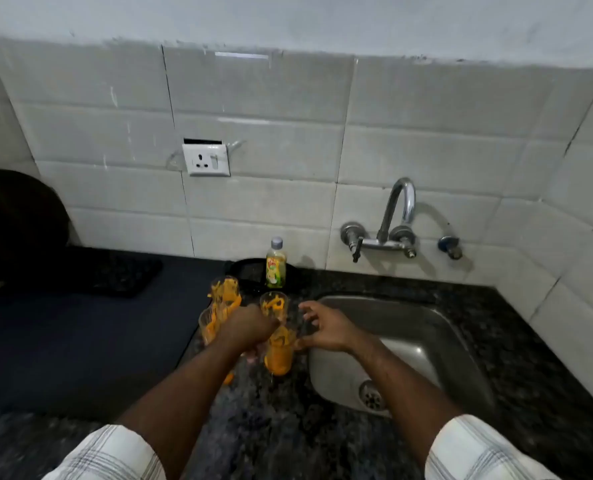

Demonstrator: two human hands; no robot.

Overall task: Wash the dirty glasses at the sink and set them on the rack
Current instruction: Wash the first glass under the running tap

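Tiles (288,116) in pale grey fill the wall ahead of me, and below them a dark speckled desk (322,427) runs across the whole view. A dark blue cloth (63,341) covers the left part of the desk. A steel sink (426,327) is set into its right part, with the drain (371,394) near the front corner. My two forearms reach in from the bottom edge in checked sleeves (108,455). A curved chrome tap (400,209) is fixed to the wall above the sink, and a white socket (205,160) sits on the tiles further left. Four glasses smeared with orange stand close together on the desk just left of the sink: the back glass (226,292), the left glass (209,327), the middle glass (274,306) and the front glass (279,355), which has the most orange inside. My left hand (248,325) hangs over the group with its fingers curled downward. Blur hides whether they grip a glass, so I cannot tell. My right hand (326,330) is beside the front glass with its fingers spread wide and holding nothing, the thumb tip at the rim of that glass. A small bottle (276,263) of yellow-green dish soap stands upright behind the glasses, near the wall.
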